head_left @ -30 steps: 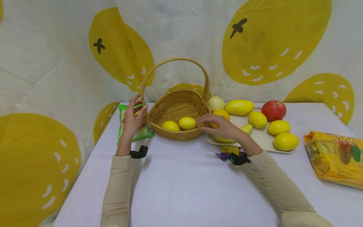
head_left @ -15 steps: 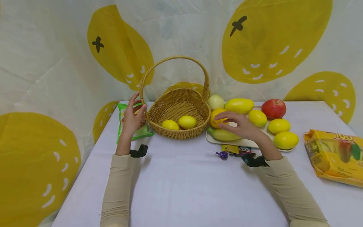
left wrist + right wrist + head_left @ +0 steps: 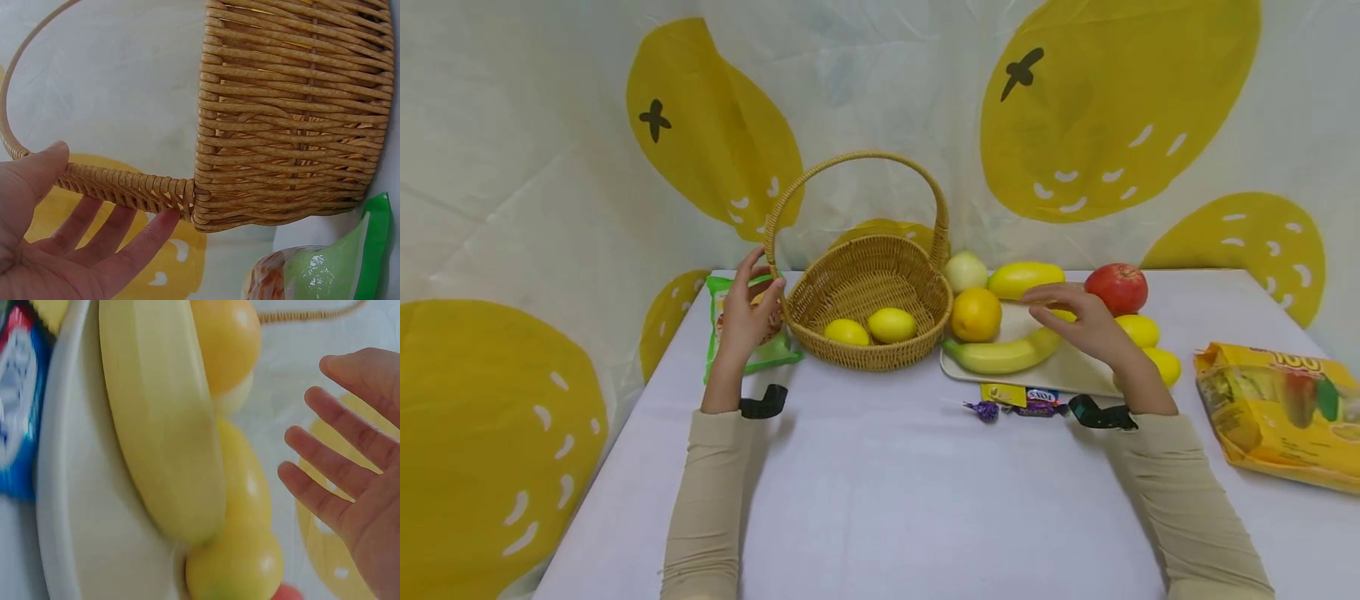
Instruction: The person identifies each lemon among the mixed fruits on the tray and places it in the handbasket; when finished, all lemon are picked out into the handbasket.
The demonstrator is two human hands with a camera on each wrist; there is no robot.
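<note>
A wicker basket (image 3: pixel 868 357) stands at the back middle, with two lemons (image 3: pixel 892 325) inside. My left hand (image 3: pixel 747 321) holds the left foot of its handle (image 3: pixel 134 187), thumb on one side and fingers on the other. My right hand (image 3: pixel 1093 333) hovers over the tray (image 3: pixel 1075 381), fingers spread and holding nothing in the right wrist view. Beneath and around it lie a banana (image 3: pixel 1000 357), an orange (image 3: pixel 976 315), a long yellow fruit (image 3: pixel 1026 277) and a red round fruit (image 3: pixel 1117 287). One lemon (image 3: pixel 234 565) is mostly hidden behind this hand in the head view.
A green-edged bag (image 3: pixel 778 354) lies left of the basket. A pale round fruit (image 3: pixel 966 272) sits right of it. Two more lemons (image 3: pixel 1138 331) are at the tray's right end. Wrapped sweets (image 3: pixel 1003 394) lie before the tray, a yellow bag (image 3: pixel 1277 408) at far right.
My right hand has drawn away from the basket's lemons and moved right across the orange and banana to above the tray. My left hand stays at the handle.
</note>
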